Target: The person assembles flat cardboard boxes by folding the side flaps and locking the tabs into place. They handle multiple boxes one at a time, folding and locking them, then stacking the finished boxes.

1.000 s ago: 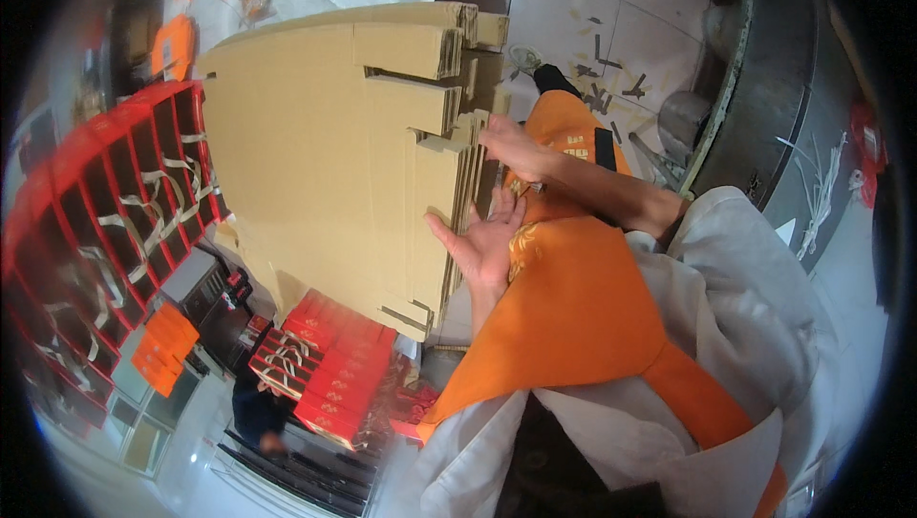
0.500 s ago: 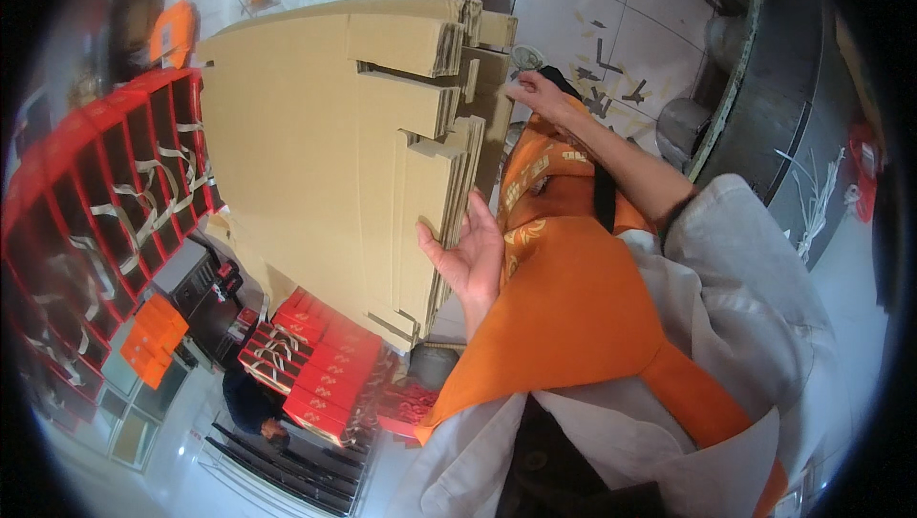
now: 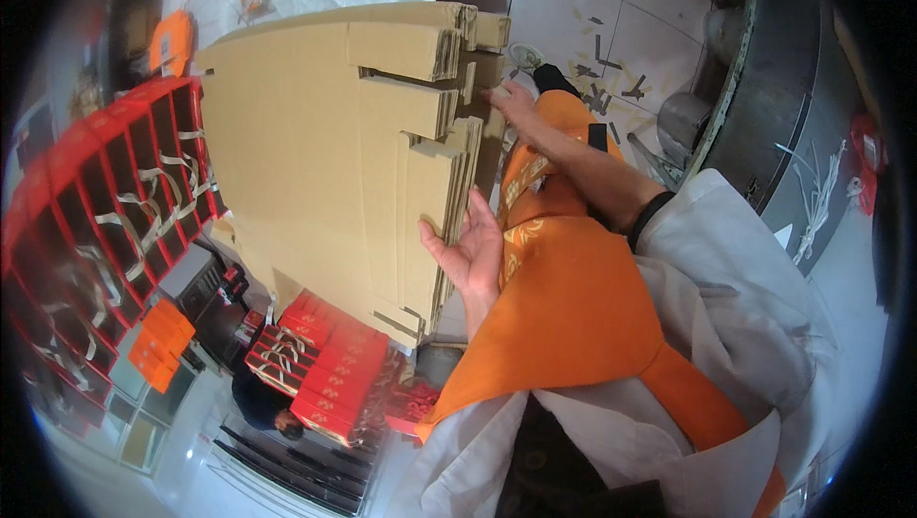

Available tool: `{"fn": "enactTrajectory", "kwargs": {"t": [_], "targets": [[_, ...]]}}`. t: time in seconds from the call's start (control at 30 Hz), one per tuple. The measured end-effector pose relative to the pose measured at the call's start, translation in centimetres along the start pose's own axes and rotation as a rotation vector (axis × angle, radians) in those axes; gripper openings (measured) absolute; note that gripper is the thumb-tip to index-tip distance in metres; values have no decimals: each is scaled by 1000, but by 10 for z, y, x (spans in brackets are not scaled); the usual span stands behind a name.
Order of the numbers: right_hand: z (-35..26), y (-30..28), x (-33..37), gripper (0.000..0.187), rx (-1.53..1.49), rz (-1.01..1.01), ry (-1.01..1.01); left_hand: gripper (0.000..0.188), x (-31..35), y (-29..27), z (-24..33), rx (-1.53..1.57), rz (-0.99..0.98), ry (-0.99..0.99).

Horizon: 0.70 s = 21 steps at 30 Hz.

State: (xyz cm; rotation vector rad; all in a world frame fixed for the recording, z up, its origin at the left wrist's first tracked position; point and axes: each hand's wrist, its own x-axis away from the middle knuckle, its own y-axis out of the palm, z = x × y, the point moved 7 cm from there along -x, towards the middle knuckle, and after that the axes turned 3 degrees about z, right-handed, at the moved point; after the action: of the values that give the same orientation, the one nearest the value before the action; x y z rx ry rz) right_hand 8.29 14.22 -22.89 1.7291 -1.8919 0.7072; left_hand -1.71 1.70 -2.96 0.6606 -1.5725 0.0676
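A thick stack of flat brown cardboard sheets (image 3: 315, 165) with slotted, stepped edges stands on edge in front of me. My left hand (image 3: 470, 253) is spread, palm up, with its thumb against the stack's near side edge. My right hand (image 3: 511, 103) reaches out over my orange apron (image 3: 564, 308) to the stack's far corner, its fingers curled on a sheet's edge. A black band sits on my right wrist (image 3: 650, 217) below a white sleeve.
Red crates with cell dividers (image 3: 105, 222) stand at the left. Flat red boxes (image 3: 325, 375) and small orange boxes (image 3: 158, 341) lie below the stack. A grey metal machine (image 3: 764, 107) is at the right. Cardboard scraps litter the tiled floor (image 3: 611, 31).
My right hand has moved from above the apron out to the stack's far corner. My left hand has stayed at the stack's near edge, shifting slightly.
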Motion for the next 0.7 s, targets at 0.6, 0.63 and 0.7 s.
{"fn": "enactTrajectory", "kwargs": {"t": [0.6, 0.63, 0.7], "targets": [[75, 7, -36, 13, -142, -442, 609, 58, 0, -3, -5, 76, 105, 7], [70, 13, -30, 13, -286, -460, 588, 58, 2, -4, -4, 89, 124, 25], [68, 6, -11, 15, -415, -339, 664, 59, 2, -3, -5, 90, 109, 25]]}}
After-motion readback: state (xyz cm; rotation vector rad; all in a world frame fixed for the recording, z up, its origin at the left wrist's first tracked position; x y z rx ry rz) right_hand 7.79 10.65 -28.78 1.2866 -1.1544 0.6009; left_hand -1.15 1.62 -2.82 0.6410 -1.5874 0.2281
